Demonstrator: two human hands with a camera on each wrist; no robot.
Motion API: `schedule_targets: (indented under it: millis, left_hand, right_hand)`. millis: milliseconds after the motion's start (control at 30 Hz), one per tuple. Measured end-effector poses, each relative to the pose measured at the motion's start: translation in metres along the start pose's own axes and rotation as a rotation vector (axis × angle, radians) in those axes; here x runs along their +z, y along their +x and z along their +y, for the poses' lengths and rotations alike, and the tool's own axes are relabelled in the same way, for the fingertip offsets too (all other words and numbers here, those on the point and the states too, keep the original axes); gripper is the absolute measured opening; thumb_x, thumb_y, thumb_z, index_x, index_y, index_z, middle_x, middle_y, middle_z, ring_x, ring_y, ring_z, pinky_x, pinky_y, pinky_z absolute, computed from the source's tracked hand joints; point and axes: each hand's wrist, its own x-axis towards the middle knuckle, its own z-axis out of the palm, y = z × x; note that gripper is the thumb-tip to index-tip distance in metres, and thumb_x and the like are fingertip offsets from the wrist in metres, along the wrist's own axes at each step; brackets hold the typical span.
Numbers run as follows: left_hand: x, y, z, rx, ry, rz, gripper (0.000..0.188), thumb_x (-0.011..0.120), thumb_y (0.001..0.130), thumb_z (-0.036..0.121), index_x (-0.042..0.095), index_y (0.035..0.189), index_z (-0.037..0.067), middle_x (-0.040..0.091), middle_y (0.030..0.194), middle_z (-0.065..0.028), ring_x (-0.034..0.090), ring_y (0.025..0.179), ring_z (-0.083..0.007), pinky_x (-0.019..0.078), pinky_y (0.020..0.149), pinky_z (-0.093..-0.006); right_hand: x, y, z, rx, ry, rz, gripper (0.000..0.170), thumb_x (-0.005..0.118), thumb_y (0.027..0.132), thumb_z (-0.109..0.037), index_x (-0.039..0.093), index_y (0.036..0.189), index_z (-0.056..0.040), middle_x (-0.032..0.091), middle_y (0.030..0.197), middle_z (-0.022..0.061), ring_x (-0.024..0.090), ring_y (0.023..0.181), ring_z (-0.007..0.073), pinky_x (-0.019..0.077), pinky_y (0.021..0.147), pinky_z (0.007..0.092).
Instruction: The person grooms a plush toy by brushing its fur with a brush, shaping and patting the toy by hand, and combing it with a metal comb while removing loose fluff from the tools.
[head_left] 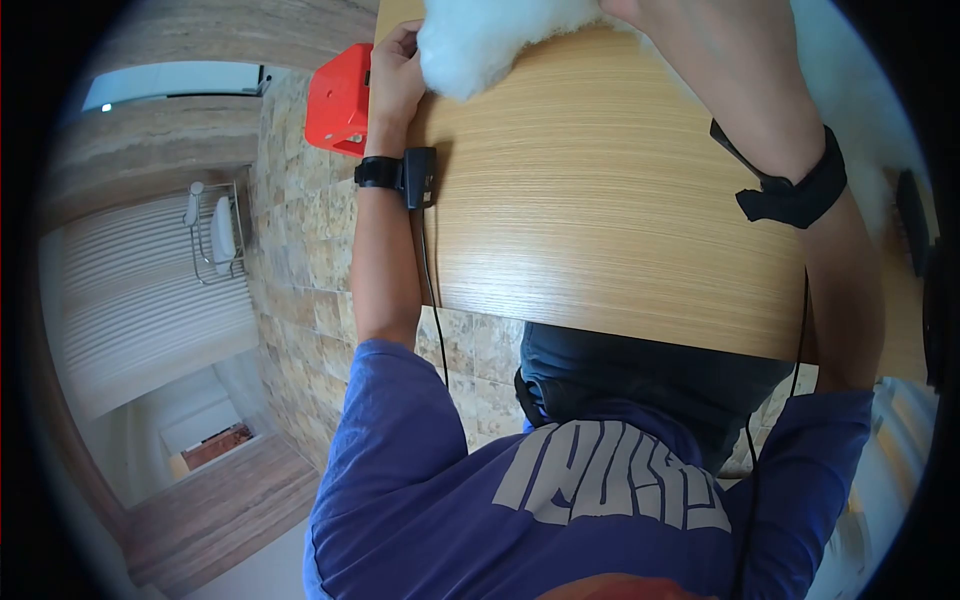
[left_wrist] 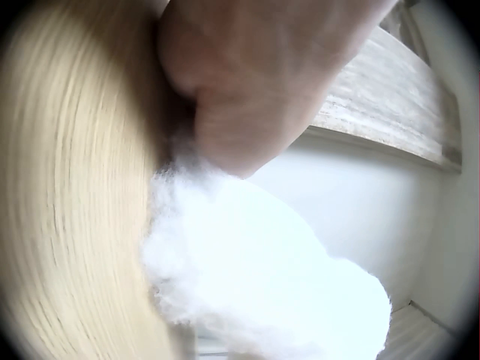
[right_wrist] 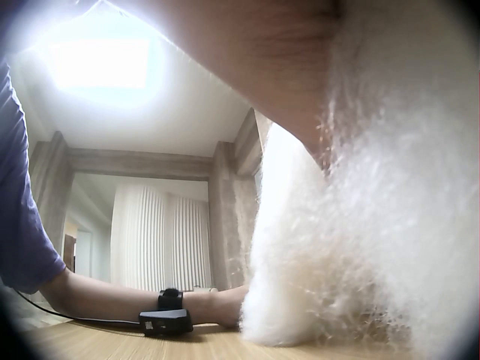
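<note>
A mass of white fluffy stuffing (head_left: pixel 470 55) lies on the wooden table at its far side. My left hand (head_left: pixel 398 85) is at the table's left edge, against the stuffing's left side. In the left wrist view, the left hand (left_wrist: pixel 247 82) touches the white stuffing (left_wrist: pixel 240 262), and its fingertips are hidden. My right hand (head_left: pixel 700 45) reaches over the stuffing's right part, its fingers cut off by the top of the head view. In the right wrist view, the fluffy fibres (right_wrist: pixel 337 247) cover the end of the right hand (right_wrist: pixel 262 67).
A red plastic object (head_left: pixel 338 100) stands beside the table's left edge. More white fluff (head_left: pixel 850 80) is on the right. Cables run from both wrists, and a black wrist camera (head_left: pixel 420 178) sits over the wooden table (head_left: pixel 580 200).
</note>
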Motion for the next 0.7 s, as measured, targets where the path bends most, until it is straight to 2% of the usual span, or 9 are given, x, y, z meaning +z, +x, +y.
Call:
schedule_targets:
  millis: [133, 200, 333, 433, 467, 533, 600, 667, 700]
  left_hand:
    - [0.012, -0.001, 0.018, 0.021, -0.084, 0.018, 0.025, 0.066, 0.100, 0.011, 0.059, 0.122, 0.001, 0.071, 0.101, -0.0073, 0.065, 0.085, -0.0113, 0.0540, 0.070, -0.0275]
    - [0.026, -0.007, 0.054, -0.091, -0.082, 0.051, 0.012, 0.055, 0.105, 0.007, 0.061, 0.112, 0.000, 0.070, 0.101, -0.0063, 0.065, 0.094, -0.0139, 0.0545, 0.084, -0.0297]
    - [0.007, 0.004, 0.009, -0.061, -0.192, 0.066, 0.014, 0.058, 0.107, 0.014, 0.062, 0.114, 0.003, 0.069, 0.102, -0.0051, 0.064, 0.092, -0.0129, 0.0541, 0.081, -0.0282]
    - [0.004, 0.007, 0.004, -0.125, -0.232, 0.159, 0.013, 0.058, 0.107, 0.017, 0.062, 0.112, 0.006, 0.067, 0.099, -0.0043, 0.063, 0.089, -0.0114, 0.0528, 0.077, -0.0259]
    - [0.004, 0.004, 0.010, -0.152, -0.236, 0.162, 0.012, 0.058, 0.107, 0.019, 0.062, 0.111, 0.008, 0.064, 0.093, -0.0012, 0.058, 0.081, -0.0084, 0.0490, 0.070, -0.0234]
    - [-0.001, 0.005, 0.006, -0.137, -0.242, 0.179, 0.011, 0.057, 0.108, 0.019, 0.061, 0.110, 0.009, 0.060, 0.088, 0.0008, 0.054, 0.077, -0.0078, 0.0464, 0.067, -0.0231]
    - [-0.003, 0.006, 0.001, -0.124, -0.252, 0.193, 0.010, 0.056, 0.108, 0.019, 0.060, 0.109, 0.009, 0.057, 0.083, 0.0028, 0.051, 0.072, -0.0071, 0.0437, 0.063, -0.0227]
    - [-0.005, 0.007, -0.005, -0.138, -0.684, 0.248, 0.010, 0.053, 0.109, 0.018, 0.057, 0.103, 0.012, 0.048, 0.075, 0.0054, 0.042, 0.065, -0.0078, 0.0382, 0.058, -0.0230]
    - [-0.007, 0.006, -0.005, -0.135, -0.685, 0.257, 0.010, 0.053, 0.109, 0.018, 0.057, 0.103, 0.012, 0.048, 0.075, 0.0054, 0.042, 0.065, -0.0078, 0.0382, 0.058, -0.0230]
  right_hand:
    - [0.002, 0.001, 0.001, -0.019, -0.035, 0.020, 0.092, 0.095, 0.049, -0.034, 0.056, 0.126, -0.0012, 0.060, 0.106, 0.0083, 0.055, 0.104, 0.0222, 0.0426, 0.095, 0.0328]
    - [-0.003, 0.001, 0.003, -0.032, -0.003, -0.053, 0.094, 0.095, 0.049, -0.035, 0.055, 0.127, -0.0003, 0.059, 0.106, 0.0084, 0.054, 0.105, 0.0224, 0.0423, 0.095, 0.0330]
    - [-0.014, 0.007, 0.006, -0.040, 0.005, -0.129, 0.097, 0.095, 0.049, -0.035, 0.054, 0.129, 0.0011, 0.058, 0.108, 0.0091, 0.053, 0.105, 0.0224, 0.0420, 0.096, 0.0334]
    - [-0.011, 0.006, 0.004, -0.063, 0.024, -0.140, 0.100, 0.095, 0.048, -0.035, 0.052, 0.130, 0.0024, 0.056, 0.110, 0.0100, 0.052, 0.106, 0.0233, 0.0417, 0.096, 0.0344]
    - [-0.009, 0.005, 0.002, -0.042, 0.046, -0.115, 0.101, 0.095, 0.048, -0.035, 0.051, 0.131, 0.0024, 0.056, 0.112, 0.0107, 0.052, 0.106, 0.0242, 0.0415, 0.096, 0.0349]
    - [-0.006, 0.003, 0.003, -0.024, 0.074, -0.089, 0.102, 0.096, 0.047, -0.035, 0.051, 0.131, 0.0024, 0.055, 0.113, 0.0115, 0.052, 0.106, 0.0251, 0.0413, 0.097, 0.0354]
    - [-0.009, 0.002, 0.006, -0.084, -0.124, -0.146, 0.105, 0.096, 0.045, -0.034, 0.050, 0.132, 0.0021, 0.054, 0.115, 0.0128, 0.052, 0.108, 0.0270, 0.0410, 0.099, 0.0361]
    - [-0.021, 0.001, 0.002, -0.073, -0.072, -0.207, 0.106, 0.097, 0.045, -0.034, 0.050, 0.132, 0.0017, 0.054, 0.116, 0.0128, 0.052, 0.108, 0.0271, 0.0411, 0.100, 0.0363]
    - [-0.025, 0.001, 0.001, -0.057, -0.028, -0.271, 0.107, 0.097, 0.044, -0.034, 0.050, 0.133, 0.0014, 0.054, 0.116, 0.0129, 0.052, 0.109, 0.0271, 0.0412, 0.101, 0.0365]
